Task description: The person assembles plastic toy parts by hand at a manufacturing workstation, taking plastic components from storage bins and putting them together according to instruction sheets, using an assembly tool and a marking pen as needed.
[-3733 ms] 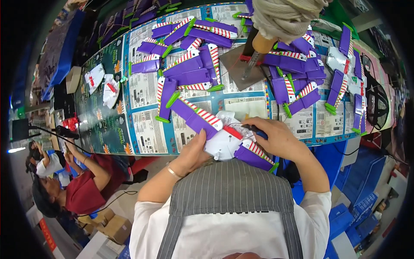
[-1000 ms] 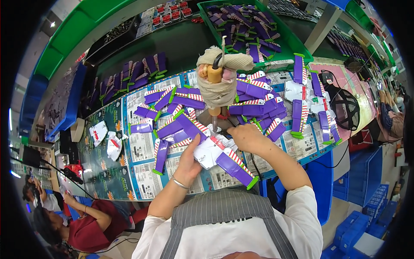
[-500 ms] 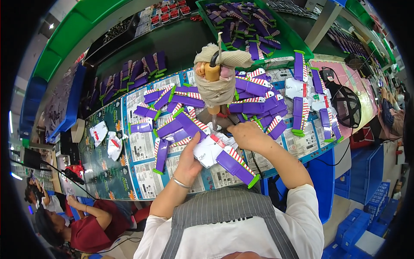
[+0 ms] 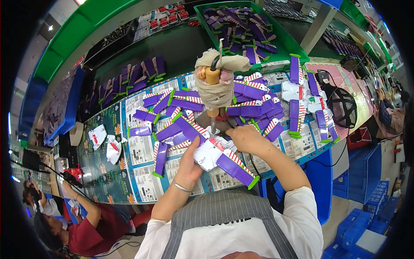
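My left hand (image 4: 188, 167) grips a white plastic toy piece (image 4: 208, 156) that has a red strip on it and purple wings (image 4: 236, 170) with red-and-white striped edges and green tips. In front of me hangs a screwdriver-like tool (image 4: 212, 113), wrapped in beige cloth. Its narrow shaft points down at the far end of the white piece. My right hand (image 4: 246, 139) is beside the shaft, its fingers curled together at the piece's far right side. Whatever they pinch, if anything, is hidden.
Loose purple wings (image 4: 258, 105) lie in heaps around the tool. Finished-looking winged pieces (image 4: 294, 90) rest at the right, near a black mesh cap (image 4: 340, 105). Two white pieces (image 4: 98, 135) lie at the left. A green bin (image 4: 295, 54) of wings stands behind. A co-worker (image 4: 92, 228) sits at the left.
The view has shifted slightly. Both my hands, the white piece and the tool keep almost the same places relative to each other. The co-worker's arm at the left has moved.
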Tool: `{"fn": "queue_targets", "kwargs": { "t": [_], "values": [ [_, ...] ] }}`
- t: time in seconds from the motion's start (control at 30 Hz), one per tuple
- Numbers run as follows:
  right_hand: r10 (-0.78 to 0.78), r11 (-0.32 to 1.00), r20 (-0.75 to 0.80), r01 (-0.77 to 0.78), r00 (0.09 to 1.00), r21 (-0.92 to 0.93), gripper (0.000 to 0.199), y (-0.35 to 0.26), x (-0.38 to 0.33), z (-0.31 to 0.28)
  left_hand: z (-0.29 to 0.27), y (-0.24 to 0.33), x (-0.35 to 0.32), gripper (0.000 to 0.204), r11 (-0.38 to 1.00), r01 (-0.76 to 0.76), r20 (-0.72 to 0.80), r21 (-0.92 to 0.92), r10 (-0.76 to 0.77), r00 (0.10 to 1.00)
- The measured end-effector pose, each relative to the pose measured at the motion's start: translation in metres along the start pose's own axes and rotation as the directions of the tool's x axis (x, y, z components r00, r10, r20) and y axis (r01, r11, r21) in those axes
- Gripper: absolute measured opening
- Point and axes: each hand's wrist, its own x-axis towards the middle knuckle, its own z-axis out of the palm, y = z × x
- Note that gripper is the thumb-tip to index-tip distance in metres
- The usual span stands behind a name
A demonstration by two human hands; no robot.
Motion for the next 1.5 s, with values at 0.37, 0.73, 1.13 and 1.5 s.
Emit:
{"fn": "queue_targets", "kwargs": {
  "t": [0.37, 0.73, 1.13, 1.5],
  "values": [
    [-0.29, 0.94, 0.121, 0.306, 0.949, -0.15, 0.012, -0.027, -0.046, 0.031, -0.08, -0.021, -0.075, 0.041, 0.733, 0.265, -0.03, 0.626, -0.317, 0.948],
    [-0.156, 0.987, 0.375, 0.158, 0.914, 0.027, 0.019, -0.02, -0.039, 0.008, -0.041, -0.047, -0.056, 0.053, 0.843, 0.146, -0.07, 0.518, -0.128, 0.989],
    [-0.177, 0.984, -0.172, 0.168, 0.969, -0.065, 0.014, -0.038, -0.083, 0.001, -0.023, -0.05, -0.071, 0.049, 0.905, -0.073, 0.077, 0.42, 0.044, 0.996],
    [0.369, 0.728, -0.055, -0.251, 0.928, 0.638, 0.025, -0.028, -0.105, 0.014, -0.022, -0.054, -0.061, 0.047, 0.8, -0.17, 0.214, 0.575, 0.053, 0.975]
  ]
}}
